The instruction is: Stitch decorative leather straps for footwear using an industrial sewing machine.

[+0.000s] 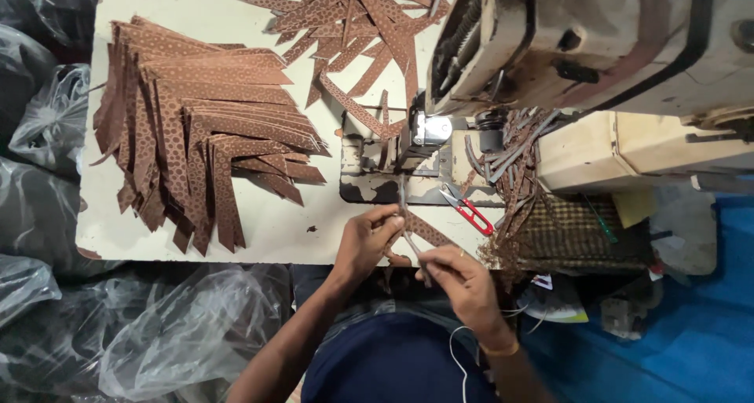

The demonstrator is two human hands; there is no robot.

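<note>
Cream worktable [259, 238] bearing a worn, off-white sewing machine [597, 42]. Crumpled clear plastic bags [181, 332] crowd the dark floor along the left and near edges; blue sheeting [707, 332] covers the floor at right. Even, soft light.

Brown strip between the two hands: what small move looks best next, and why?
Probably feed the brown strip forward under the sewing machine's presser foot. The left hand and right hand pinch it at the table edge, its far end pointing at the foot, with the red-handled snips lying unused beside it.
</note>
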